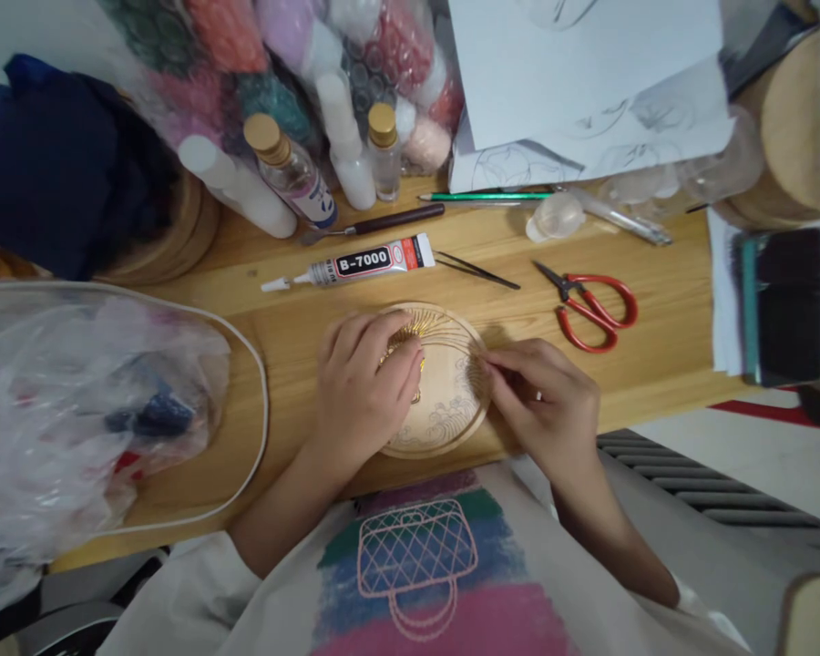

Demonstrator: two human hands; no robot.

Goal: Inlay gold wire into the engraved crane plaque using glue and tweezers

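A round pale wooden disc (444, 401) with a raised rim lies on the table, with wave patterns drawn on its right and lower parts. Shaped gold wire (424, 323) covers its upper left, and thin curved lines run from there towards the right rim. My left hand (365, 378) rests over the disc's left side, its bent fingers and thumb pressing on the gold wire and partly hiding it. At the right rim my right hand (543, 392) is closed in a pinch between thumb and index finger. Whatever is in that pinch is too thin to make out.
Beyond the disc lie a B-7000 glue tube (365, 264), black tweezers (478, 271) and red-handled scissors (591, 305). Bottles (291, 169), a green pencil (492, 196) and paper sheets (588, 82) sit farther back. A plastic bag (75, 410) is left, a phone (785, 305) right.
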